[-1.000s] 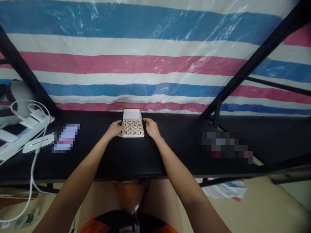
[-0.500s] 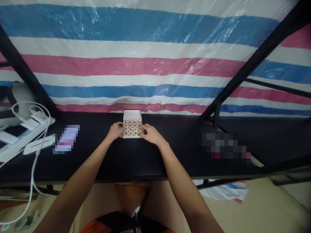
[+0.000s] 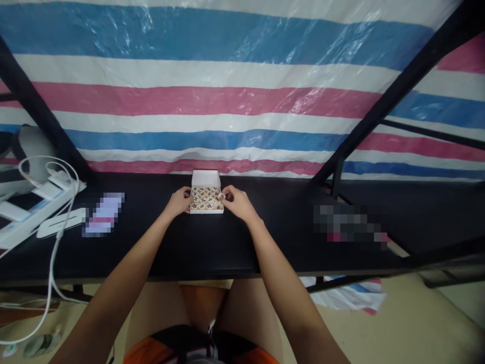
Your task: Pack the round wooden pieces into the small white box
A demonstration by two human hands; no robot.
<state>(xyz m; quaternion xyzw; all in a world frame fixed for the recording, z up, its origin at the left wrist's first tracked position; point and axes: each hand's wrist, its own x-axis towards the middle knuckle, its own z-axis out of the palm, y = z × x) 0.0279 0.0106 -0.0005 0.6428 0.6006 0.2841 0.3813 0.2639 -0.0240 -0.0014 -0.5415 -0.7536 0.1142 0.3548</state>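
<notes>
A small white box [image 3: 206, 211] with its lid [image 3: 205, 178] raised at the back stands on the black desk. Rows of round cream Chinese chess pieces [image 3: 203, 199] with dark characters fill it, and a red mark shows on the piece [image 3: 219, 207] in the front right corner. My left hand [image 3: 179, 202] is closed on the box's left side, steadying it with the fingertips. At the right rim, my right hand [image 3: 237, 203] pinches one Chinese chess piece [image 3: 222, 196], which is tilted up above the others.
To the left lie a blurred-out phone-like object [image 3: 104, 215], a white flat case [image 3: 62, 222], a power strip [image 3: 38, 205] and looping white cables [image 3: 55, 263]. On the right is a pixelated dark item [image 3: 350, 225]. Black frame bars [image 3: 364, 121] slant up before a striped plastic sheet [image 3: 212, 101].
My right hand has drawn back slightly from the front right corner and raised a chess piece at the right rim. The red-marked piece there is now uncovered. My left hand stays at the box.
</notes>
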